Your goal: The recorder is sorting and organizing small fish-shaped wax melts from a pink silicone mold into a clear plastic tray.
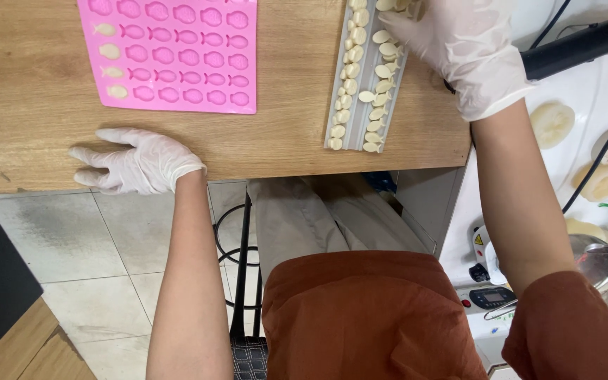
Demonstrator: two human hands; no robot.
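Note:
My left hand (131,162), in a thin white glove, rests flat on the front edge of the wooden table (36,105) with fingers spread and holds nothing. Just beyond it lies a pink silicone mould (177,53) with fish-shaped cavities; a few in its left column hold pale pieces. My right hand (462,46), also gloved, reaches to the far end of a long grey tray (355,105) lined with several small cream fish-shaped pieces (378,84). Its fingertips touch the pieces near the top edge; whether they pinch one is hidden.
To the right stands a white surface (599,98) with round pale discs (552,123), black cables and a black-handled tool (575,48). A small digital scale (490,295) and metal bowl (599,257) sit lower right. Tiled floor and a black stool frame (244,267) lie below the table.

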